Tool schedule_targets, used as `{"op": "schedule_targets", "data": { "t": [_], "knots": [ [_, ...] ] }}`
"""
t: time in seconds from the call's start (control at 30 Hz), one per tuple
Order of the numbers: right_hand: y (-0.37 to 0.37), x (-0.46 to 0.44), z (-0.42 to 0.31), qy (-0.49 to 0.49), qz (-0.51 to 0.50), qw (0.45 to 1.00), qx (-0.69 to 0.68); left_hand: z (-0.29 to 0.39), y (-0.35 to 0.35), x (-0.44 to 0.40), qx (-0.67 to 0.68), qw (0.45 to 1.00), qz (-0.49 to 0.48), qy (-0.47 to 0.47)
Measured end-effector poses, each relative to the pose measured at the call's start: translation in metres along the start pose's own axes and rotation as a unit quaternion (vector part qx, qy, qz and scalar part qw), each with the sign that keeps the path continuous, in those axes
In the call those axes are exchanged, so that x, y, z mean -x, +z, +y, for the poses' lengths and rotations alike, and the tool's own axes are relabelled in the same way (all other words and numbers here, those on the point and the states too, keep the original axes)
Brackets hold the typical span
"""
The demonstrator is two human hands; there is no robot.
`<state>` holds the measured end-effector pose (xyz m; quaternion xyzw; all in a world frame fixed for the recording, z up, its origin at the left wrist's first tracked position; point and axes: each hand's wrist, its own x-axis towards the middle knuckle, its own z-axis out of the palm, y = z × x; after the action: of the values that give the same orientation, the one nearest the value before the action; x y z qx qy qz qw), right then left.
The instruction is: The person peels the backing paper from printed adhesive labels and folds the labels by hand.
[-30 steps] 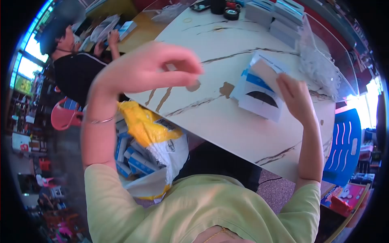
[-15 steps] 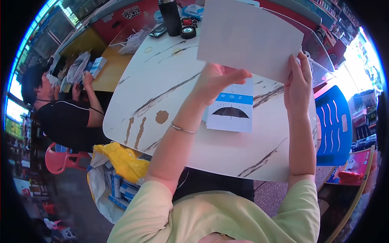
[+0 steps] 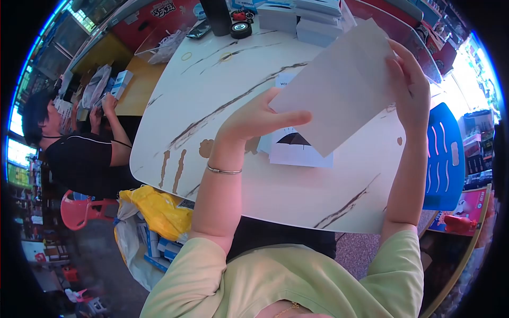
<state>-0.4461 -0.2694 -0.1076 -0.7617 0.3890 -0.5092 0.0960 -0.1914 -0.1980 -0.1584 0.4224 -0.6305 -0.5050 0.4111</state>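
Note:
A plain white paper sheet [image 3: 339, 85] is tilted above the table, its right end gripped between the thumb and fingers of my right hand [image 3: 409, 79]. At the sheet's left edge is my left hand [image 3: 254, 116], its thumb stretched out across the front and its fingers partly hidden behind. The left hand looks open, with thumb and fingers apart. Under the sheet, a white-and-blue printed leaflet [image 3: 286, 156] with a black umbrella picture lies on the marbled table [image 3: 339, 196]. The sheet covers much of it.
Stacks of white paper [image 3: 318, 26] stand at the back, near a black bottle [image 3: 216, 18] and a round black tin [image 3: 240, 30]. A blue chair [image 3: 442, 159] is on the right. At left, a person [image 3: 79, 148] handles boxes; a yellow bag [image 3: 159, 212] sits below the table edge.
The sheet has come down and turned steeply, uncovering the paper stacks behind. My right hand has shifted right; my left hand has moved left and lower.

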Motion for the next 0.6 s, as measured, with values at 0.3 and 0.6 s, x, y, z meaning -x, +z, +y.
{"op": "schedule_targets", "data": {
  "t": [0.3, 0.6],
  "knots": [
    [0.0, -0.004, -0.004, -0.215, 0.052, 0.964, 0.146, -0.003, -0.006, -0.013, 0.117, 0.983, -0.135, -0.03],
    [0.046, 0.032, -0.044, -0.24, -0.117, 0.954, 0.134, -0.014, 0.02, -0.027, 0.279, 0.958, 0.059, 0.035]
  ]
}}
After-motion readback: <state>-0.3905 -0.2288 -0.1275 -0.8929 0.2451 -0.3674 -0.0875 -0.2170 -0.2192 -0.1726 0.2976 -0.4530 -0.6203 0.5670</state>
